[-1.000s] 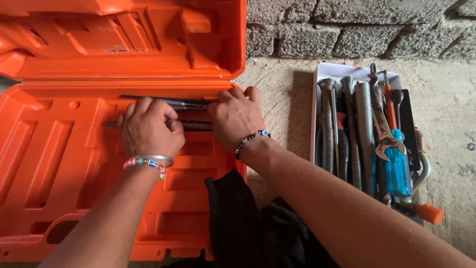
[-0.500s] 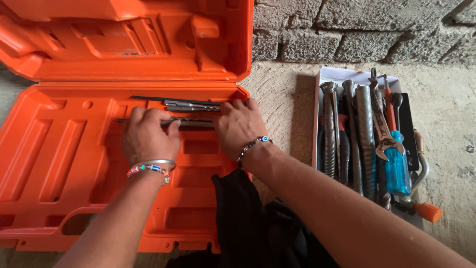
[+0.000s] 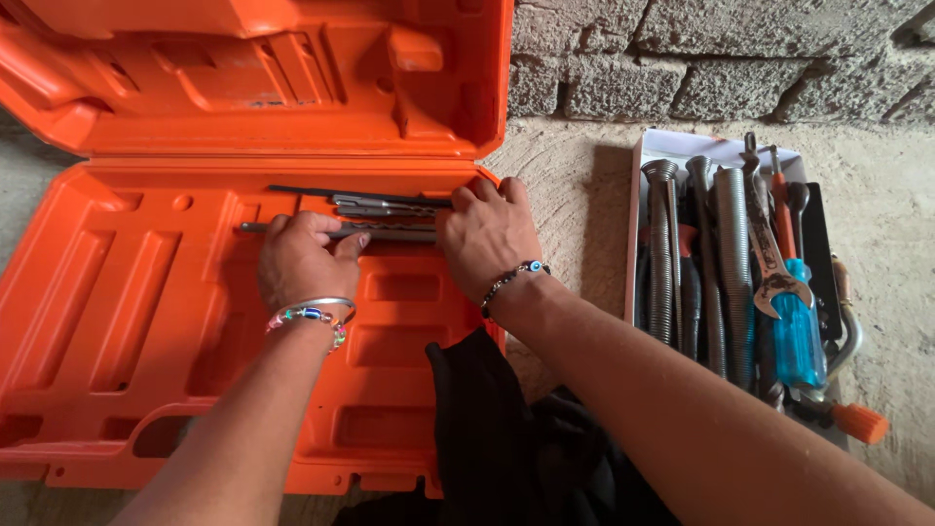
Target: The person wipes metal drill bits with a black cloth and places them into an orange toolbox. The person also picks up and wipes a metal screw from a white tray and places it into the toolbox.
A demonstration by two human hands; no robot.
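Long drill bits (image 3: pixel 390 232) lie in the orange case (image 3: pixel 117 292), pinched under left hand (image 3: pixel 302 261) and right hand (image 3: pixel 487 239) fingers

2 hands (image 3: pixel 390 253) on drill bits (image 3: pixel 385 219) in orange case (image 3: pixel 117 292)

Our two hands, both palm-down over the open orange case (image 3: pixel 117 292), the landmark used here.

Left hand (image 3: pixel 302 263): at the middle of the case's lower half, knuckles up, fingers curled loosely, thumb stretched toward the right hand. Beaded and metal bracelets at the wrist; forearm runs back to the case's near edge.

Right hand (image 3: pixel 487 239): at the case's right edge near the hinge, fingers bent downward. Dark beaded bracelet at the wrist; forearm extends off past the case's right side.
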